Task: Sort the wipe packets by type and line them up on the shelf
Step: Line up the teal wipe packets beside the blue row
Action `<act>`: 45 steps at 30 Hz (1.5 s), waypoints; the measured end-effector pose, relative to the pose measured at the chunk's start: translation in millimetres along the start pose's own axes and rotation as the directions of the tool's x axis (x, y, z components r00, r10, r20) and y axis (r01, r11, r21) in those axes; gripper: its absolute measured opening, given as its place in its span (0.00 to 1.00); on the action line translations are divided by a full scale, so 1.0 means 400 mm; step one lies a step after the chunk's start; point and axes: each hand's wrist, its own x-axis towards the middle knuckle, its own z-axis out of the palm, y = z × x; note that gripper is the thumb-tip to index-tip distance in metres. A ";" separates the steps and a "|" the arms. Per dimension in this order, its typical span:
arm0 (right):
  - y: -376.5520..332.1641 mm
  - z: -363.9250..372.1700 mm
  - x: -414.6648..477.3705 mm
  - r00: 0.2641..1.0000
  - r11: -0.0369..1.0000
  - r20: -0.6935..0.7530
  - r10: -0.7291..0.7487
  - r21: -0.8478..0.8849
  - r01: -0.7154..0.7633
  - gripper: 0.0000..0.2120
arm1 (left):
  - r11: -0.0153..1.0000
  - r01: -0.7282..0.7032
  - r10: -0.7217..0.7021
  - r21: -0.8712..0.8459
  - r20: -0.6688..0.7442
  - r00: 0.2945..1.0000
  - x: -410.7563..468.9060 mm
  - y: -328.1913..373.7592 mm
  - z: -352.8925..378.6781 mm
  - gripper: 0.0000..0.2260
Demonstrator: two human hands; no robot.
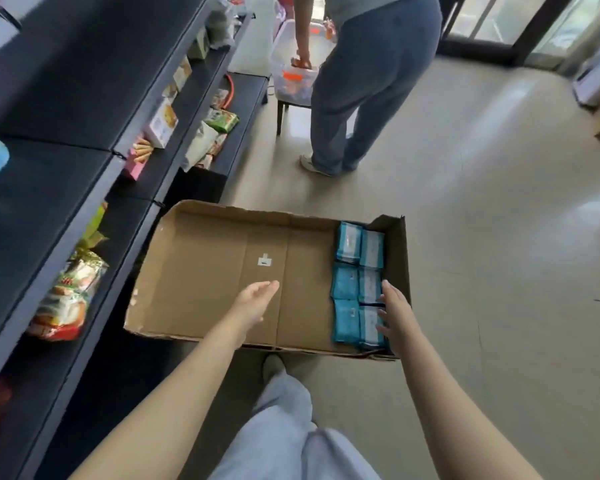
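Observation:
A shallow cardboard box (201,271) lies on the floor beside the dark shelves (49,209). Several blue and pale-blue wipe packets (352,271) stand in two columns at its right end: darker blue on the left, paler on the right. My right hand (394,313) reaches over the nearest packets, fingers fairly straight and touching the pale ones by the box's right wall. Over the bare middle of the box, my left hand (255,301) hovers with straight fingers, holding nothing.
Snack bags (66,299) and boxes (161,124) sit on the shelves at left. Another person (368,81) stands ahead, bent over a white bin (291,64) on a stool. My own legs (291,427) are below the box. Tan floor stretches to the right.

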 end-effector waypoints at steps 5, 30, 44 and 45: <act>-0.059 -0.046 0.198 0.995 0.998 -0.083 0.055 -0.029 -0.058 0.27 | 0.979 0.026 -0.050 0.202 0.117 0.992 0.208 0.073 0.104 0.22; 0.011 -0.048 1.017 0.984 0.913 -0.159 -0.077 -0.408 0.005 0.26 | 0.993 0.108 -0.102 0.048 -0.115 0.988 1.011 0.035 0.650 0.16; 0.034 -0.035 0.925 0.984 0.998 -0.177 -0.022 -0.054 0.013 0.05 | 0.983 0.104 -0.120 -0.149 -0.100 0.988 0.899 0.006 0.526 0.06; 0.029 -0.036 0.886 0.986 0.999 -0.160 -0.034 -0.008 0.033 0.06 | 0.970 0.107 -0.128 -0.219 -0.087 0.988 0.857 0.010 0.497 0.06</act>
